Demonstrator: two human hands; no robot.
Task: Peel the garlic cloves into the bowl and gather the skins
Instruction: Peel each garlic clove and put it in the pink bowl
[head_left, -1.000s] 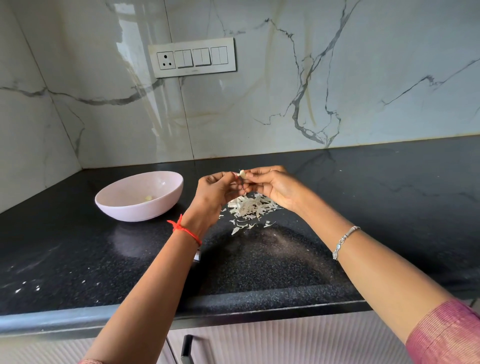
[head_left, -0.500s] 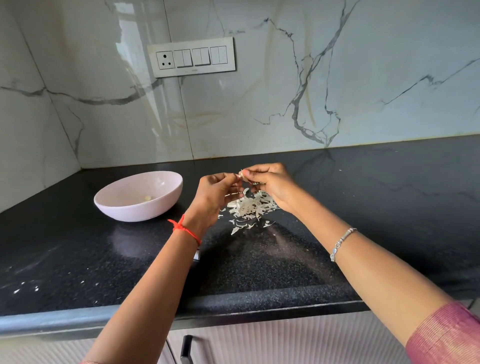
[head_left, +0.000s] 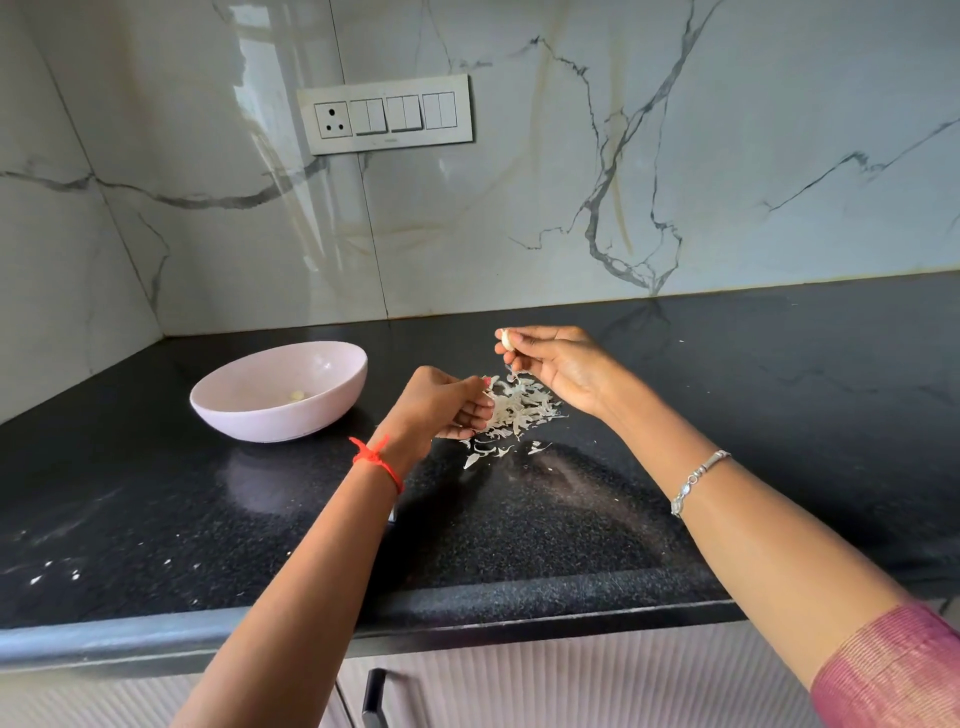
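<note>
I note the right hand raised above the black counter, thumb and fingertips pinching a garlic clove with a thin strip of skin hanging below it. The left hand sits lower, fingers curled, just beside the skin pile on the counter. I cannot tell whether it holds anything. The pink bowl stands to the left, apart from the pile, with one peeled clove inside.

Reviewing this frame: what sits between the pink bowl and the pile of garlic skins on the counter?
The left hand, fingers curled, over bare black counter; the head view shows it.
</note>
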